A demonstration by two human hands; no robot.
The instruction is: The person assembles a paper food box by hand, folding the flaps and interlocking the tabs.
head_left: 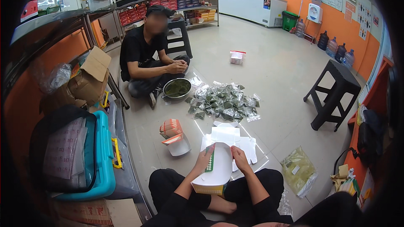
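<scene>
A partly folded white carton with green and yellow printing [220,166] stands over my lap, its pale inside facing me. My left hand [204,158] grips its left side, and my right hand [240,159] pinches its upper right edge. Just beyond lie flat white carton blanks [225,135] on the floor. Left of them is a nested stack of orange-and-white paper food boxes [171,131]. Farther off spreads a heap of small clear bags with dark green contents [223,103]. What lies under my fingertips is partly hidden.
A co-worker [145,54] sits cross-legged behind a metal bowl of green paste [177,88]. At the right stand a black stool [334,92] and a yellowish plastic bag [299,170]. A turquoise-lidded bin [105,151] borders the left. A small wrapped pack [237,58] lies farther back.
</scene>
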